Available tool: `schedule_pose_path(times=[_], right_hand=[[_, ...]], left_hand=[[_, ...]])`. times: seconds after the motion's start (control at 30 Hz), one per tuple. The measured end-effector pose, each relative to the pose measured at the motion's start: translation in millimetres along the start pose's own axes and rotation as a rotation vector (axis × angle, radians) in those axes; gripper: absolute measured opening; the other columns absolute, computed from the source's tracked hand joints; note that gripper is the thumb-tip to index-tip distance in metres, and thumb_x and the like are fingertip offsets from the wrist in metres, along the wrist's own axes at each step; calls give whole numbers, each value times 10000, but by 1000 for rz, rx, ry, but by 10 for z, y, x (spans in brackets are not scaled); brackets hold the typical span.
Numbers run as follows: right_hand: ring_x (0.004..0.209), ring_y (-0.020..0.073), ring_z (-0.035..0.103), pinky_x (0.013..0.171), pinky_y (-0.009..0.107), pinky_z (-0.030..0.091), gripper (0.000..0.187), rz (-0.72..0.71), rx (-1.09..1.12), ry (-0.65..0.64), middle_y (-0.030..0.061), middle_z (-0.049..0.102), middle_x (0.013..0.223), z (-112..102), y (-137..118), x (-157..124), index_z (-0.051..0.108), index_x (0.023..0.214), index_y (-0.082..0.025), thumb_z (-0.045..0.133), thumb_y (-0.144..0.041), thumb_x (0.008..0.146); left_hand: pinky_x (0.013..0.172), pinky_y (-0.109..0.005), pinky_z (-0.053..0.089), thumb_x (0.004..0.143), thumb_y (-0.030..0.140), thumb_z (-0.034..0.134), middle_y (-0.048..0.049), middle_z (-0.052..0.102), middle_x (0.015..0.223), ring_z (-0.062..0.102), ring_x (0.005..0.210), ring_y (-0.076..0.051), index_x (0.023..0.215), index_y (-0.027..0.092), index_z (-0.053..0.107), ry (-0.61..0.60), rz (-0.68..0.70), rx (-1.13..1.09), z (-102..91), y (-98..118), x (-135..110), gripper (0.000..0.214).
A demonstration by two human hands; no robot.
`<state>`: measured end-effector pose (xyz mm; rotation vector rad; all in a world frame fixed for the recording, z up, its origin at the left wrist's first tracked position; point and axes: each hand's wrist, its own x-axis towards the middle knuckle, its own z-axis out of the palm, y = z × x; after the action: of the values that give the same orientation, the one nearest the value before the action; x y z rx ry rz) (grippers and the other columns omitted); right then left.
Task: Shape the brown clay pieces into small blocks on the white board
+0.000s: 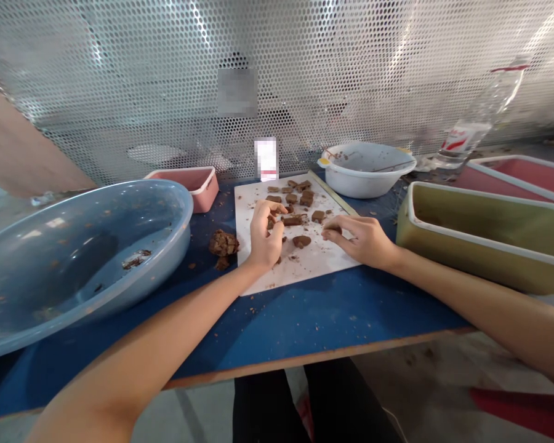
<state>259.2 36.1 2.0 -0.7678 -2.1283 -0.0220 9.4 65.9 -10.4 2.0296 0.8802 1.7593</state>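
Note:
Brown clay-like pieces, several of them, lie on a white sheet (258, 283). My left hand (264, 237) rests over the sheet's left side, thumb and index finger curved apart; brown material shows in the gap, but I cannot tell whether it is touched. Just right of those fingertips lies a rough brown stick-shaped piece (293, 219). My right hand (367, 241) is closed at the sheet's right side, with a small brown clay piece (336, 229) partly hidden under its fingers. Between the hands are an oval piece (301, 241) and a squarish piece (318, 216).
A crumbly brown lump (224, 243) sits left of the sheet. Around it stand a large blue basin (184, 231), a pink box (205, 200), a white bowl (360, 184), a green planter (447, 246) and a plastic bottle (480, 117). Perforated metal (166, 80) closes off the back.

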Motion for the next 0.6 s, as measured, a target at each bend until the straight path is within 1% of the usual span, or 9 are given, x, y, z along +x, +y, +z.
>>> schedule_pose_path(times=[0.07,0.1,0.13,0.23,0.3,0.43,0.5,0.6], right_hand=[[644,138,683,645,284,536,297,-10,-20,-38,-11,721,719,-13,4,5,669,833,-223,589,-306,1107],[626,136,670,635,285,532,315,-10,-22,-43,-13,711,702,-14,8,4,665,818,-223,583,-308,1110],[635,136,674,641,286,540,290,-4,-18,-38,-10,725,725,-10,12,1,679,840,-224,601,-319,1103],[736,151,727,713,291,595,131,30,22,11,13,800,913,20,18,-16,729,1031,-234,708,-362,1048],[792,160,754,760,294,623,134,44,47,37,20,816,988,37,17,-26,734,1098,-243,742,-356,1026],[905,184,797,873,319,658,149,47,63,35,30,834,1065,38,12,-28,748,1169,-257,713,-334,1046],[919,193,805,895,335,668,175,65,63,24,33,839,1081,30,9,-22,756,1193,-262,694,-354,1058],[883,190,802,886,342,670,208,84,58,19,37,839,1095,20,3,-11,762,1223,-266,659,-371,1077]], left_hand=[[780,-389,504,824,51,531,-60,620,1031,582,878,-211,1013,247,620,-4,0,-1,-1,2,0,286],[781,-388,505,825,50,532,-60,621,1034,583,880,-211,1012,246,619,-6,-2,-1,-2,4,0,284],[784,-387,507,829,51,533,-61,621,1035,585,885,-211,1012,245,620,-7,-6,0,-4,7,0,281],[791,-384,514,839,58,532,-62,623,1042,592,898,-212,1017,243,621,-9,-19,1,-9,17,-1,271],[787,-383,512,840,60,530,-61,622,1042,591,891,-211,1021,245,622,-11,-25,2,-10,23,-1,275],[772,-385,495,824,52,527,-59,614,1027,580,869,-208,1010,248,625,-5,-27,-6,-6,29,-4,288],[773,-388,494,821,54,528,-60,616,1029,583,876,-210,1011,249,623,-3,-31,-7,-2,29,-4,289],[780,-393,499,829,62,533,-63,622,1035,593,896,-216,1012,251,622,-7,-33,-6,-1,28,-3,278]])
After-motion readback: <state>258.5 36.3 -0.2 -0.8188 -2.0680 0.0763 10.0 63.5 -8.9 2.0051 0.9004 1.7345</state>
